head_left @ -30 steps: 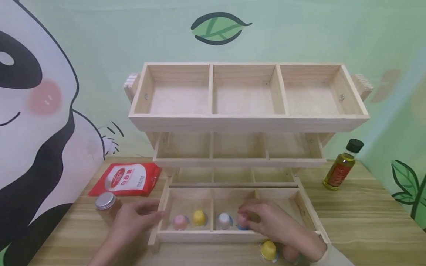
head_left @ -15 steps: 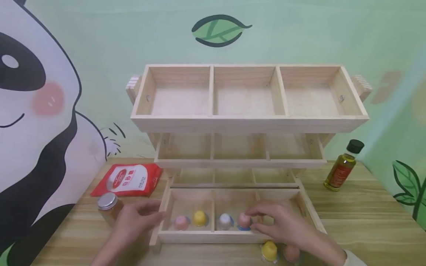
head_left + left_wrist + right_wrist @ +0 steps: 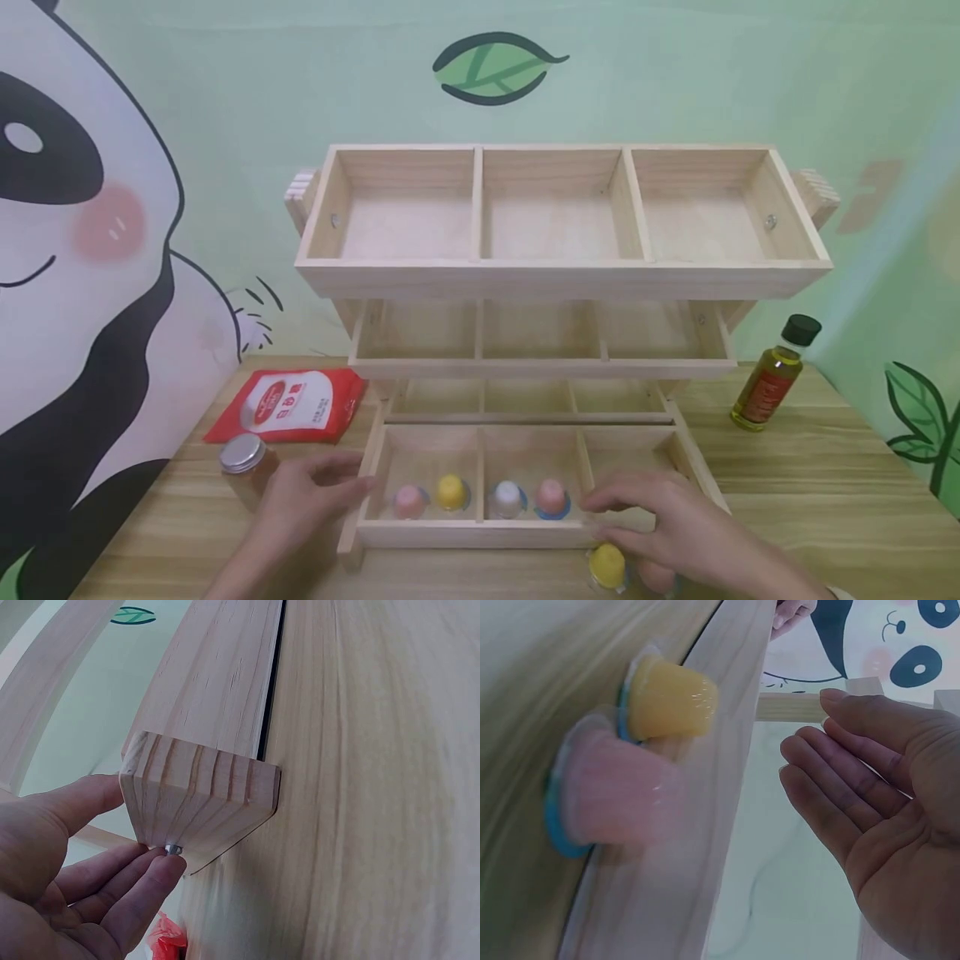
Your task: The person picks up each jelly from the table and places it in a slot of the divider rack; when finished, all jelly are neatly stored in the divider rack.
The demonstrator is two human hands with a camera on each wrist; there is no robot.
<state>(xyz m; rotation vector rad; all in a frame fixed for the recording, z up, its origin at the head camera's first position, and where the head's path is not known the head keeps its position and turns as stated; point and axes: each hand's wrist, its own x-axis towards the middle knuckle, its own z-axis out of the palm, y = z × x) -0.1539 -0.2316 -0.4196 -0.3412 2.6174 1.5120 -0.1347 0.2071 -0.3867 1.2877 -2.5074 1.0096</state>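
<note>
In the head view, my left hand (image 3: 311, 500) touches the outer left side of the wooden organizer (image 3: 420, 535). The left wrist view shows a fingertip by a metal bolt (image 3: 173, 850) on the organizer's end. My right hand (image 3: 667, 521) hovers over the lowest tray's right front, fingers bent slightly, holding nothing. Inside that tray, a pink jelly cup (image 3: 408, 502) and a yellow one stand at left. A white jelly cup (image 3: 507, 499) and another pink one (image 3: 552, 497) stand in the middle compartment. Outside the front wall lie a yellow jelly cup (image 3: 671, 697) and a pink one (image 3: 622, 787).
Higher tiers of three-compartment trays (image 3: 555, 279) overhang the lowest one. On the left lie a red packet (image 3: 288, 406) and a jar with a silver lid (image 3: 243, 458). An oil bottle (image 3: 772, 379) stands at right on the wooden table (image 3: 847, 500).
My right hand has let go of the pink jelly cup in the middle compartment and moved right and toward the front. The left hand stays at the organizer's side.
</note>
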